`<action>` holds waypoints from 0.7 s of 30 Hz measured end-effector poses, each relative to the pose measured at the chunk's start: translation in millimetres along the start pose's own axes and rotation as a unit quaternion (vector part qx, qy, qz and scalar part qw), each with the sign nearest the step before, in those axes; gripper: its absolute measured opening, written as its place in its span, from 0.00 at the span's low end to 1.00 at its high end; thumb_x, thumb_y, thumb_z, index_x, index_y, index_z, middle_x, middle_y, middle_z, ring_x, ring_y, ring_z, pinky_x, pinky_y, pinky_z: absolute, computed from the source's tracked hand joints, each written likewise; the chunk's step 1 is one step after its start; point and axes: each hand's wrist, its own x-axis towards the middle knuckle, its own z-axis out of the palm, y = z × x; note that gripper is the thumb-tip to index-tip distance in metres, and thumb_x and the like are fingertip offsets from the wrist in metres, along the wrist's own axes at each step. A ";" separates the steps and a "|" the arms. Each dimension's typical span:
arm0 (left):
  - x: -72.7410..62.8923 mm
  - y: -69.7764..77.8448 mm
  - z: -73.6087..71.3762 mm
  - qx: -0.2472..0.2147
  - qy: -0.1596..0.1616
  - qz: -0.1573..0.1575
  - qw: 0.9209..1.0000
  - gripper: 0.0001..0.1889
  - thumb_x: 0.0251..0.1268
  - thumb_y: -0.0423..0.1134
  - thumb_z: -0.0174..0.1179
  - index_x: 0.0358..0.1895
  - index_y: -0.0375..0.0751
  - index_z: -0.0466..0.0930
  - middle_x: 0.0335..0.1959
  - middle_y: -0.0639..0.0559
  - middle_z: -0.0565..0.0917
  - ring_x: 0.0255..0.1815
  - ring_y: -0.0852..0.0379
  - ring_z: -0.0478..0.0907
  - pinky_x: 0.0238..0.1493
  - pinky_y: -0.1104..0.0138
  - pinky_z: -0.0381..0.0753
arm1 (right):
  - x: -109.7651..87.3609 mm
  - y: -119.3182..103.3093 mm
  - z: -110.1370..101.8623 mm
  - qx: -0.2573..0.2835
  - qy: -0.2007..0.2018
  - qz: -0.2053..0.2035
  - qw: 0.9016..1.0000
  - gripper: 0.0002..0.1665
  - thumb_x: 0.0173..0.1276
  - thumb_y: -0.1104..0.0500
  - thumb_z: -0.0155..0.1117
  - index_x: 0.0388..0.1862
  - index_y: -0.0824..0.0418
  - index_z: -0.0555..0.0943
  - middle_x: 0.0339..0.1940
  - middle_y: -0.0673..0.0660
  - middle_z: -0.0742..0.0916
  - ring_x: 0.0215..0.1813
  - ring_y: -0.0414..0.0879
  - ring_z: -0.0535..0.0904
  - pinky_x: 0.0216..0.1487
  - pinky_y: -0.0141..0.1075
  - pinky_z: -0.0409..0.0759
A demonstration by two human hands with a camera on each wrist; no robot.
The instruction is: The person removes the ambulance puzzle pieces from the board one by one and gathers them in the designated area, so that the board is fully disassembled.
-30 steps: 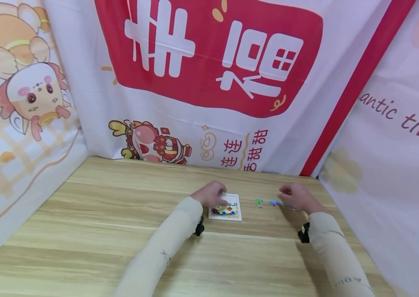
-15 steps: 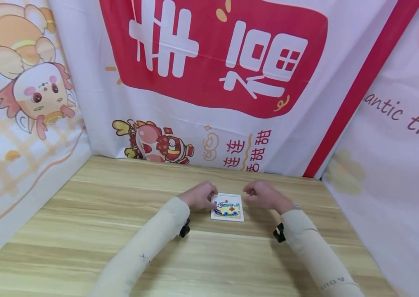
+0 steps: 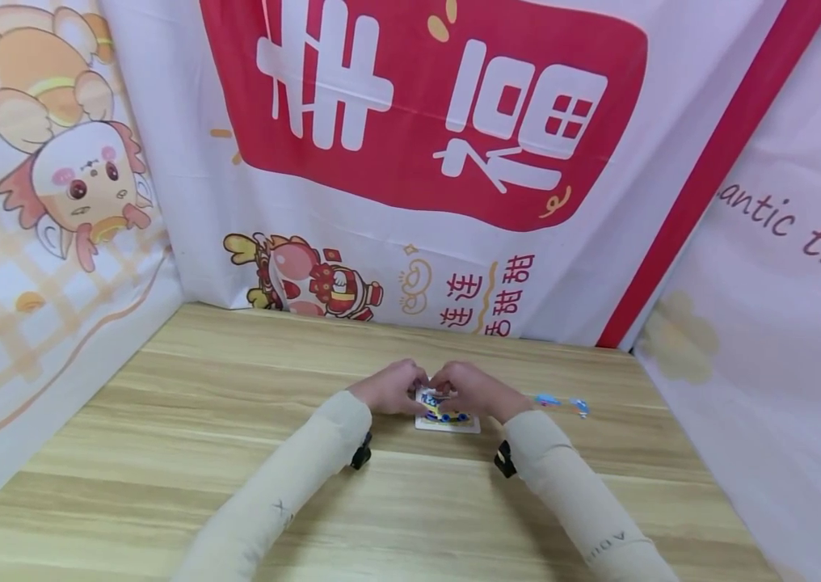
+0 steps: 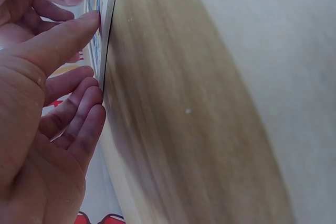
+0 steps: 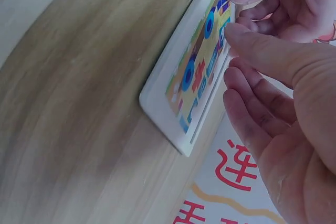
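Where both hands meet, puzzle tray (image 3: pixel 447 420) with ambulance pieces (image 5: pixel 198 74) inside.

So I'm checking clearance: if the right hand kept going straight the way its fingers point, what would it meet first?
Probably the left hand: the right hand points toward it across the puzzle board, fingertips nearly meeting.

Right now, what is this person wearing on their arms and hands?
Both arms wear long, snug cream sleeves; the left sleeve bears a small dark mark, the right sleeve small dark lettering. A small black device is strapped under each wrist. The left hand and right hand are bare, without gloves.
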 end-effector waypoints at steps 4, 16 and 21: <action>-0.1 1.2 -0.2 -0.001 0.001 -0.002 1.000 0.24 0.63 0.39 0.76 0.58 0.30 0.83 0.51 0.41 0.84 0.55 0.45 0.80 0.63 0.54 0.82 | 4.0 -2.3 0.3 -0.004 0.000 0.005 1.000 0.18 0.68 0.68 0.74 0.57 0.65 0.88 0.45 0.59 0.88 0.47 0.50 0.82 0.50 0.41 0.82; -1.8 2.8 -1.9 0.008 -0.002 -0.002 1.000 0.22 0.64 0.39 0.76 0.56 0.30 0.83 0.52 0.39 0.85 0.55 0.45 0.80 0.62 0.53 0.82 | 12.3 2.5 5.4 -0.020 -0.016 0.004 1.000 0.09 0.70 0.67 0.73 0.46 0.58 0.93 0.37 0.53 0.88 0.39 0.40 0.76 0.42 0.34 0.77; -1.2 0.6 0.3 0.006 0.000 -0.007 1.000 0.22 0.64 0.40 0.76 0.57 0.31 0.83 0.52 0.41 0.85 0.55 0.47 0.80 0.62 0.55 0.82 | 13.8 2.4 6.6 0.009 -0.006 0.023 1.000 0.08 0.68 0.68 0.74 0.44 0.60 0.92 0.38 0.53 0.91 0.39 0.41 0.81 0.45 0.37 0.83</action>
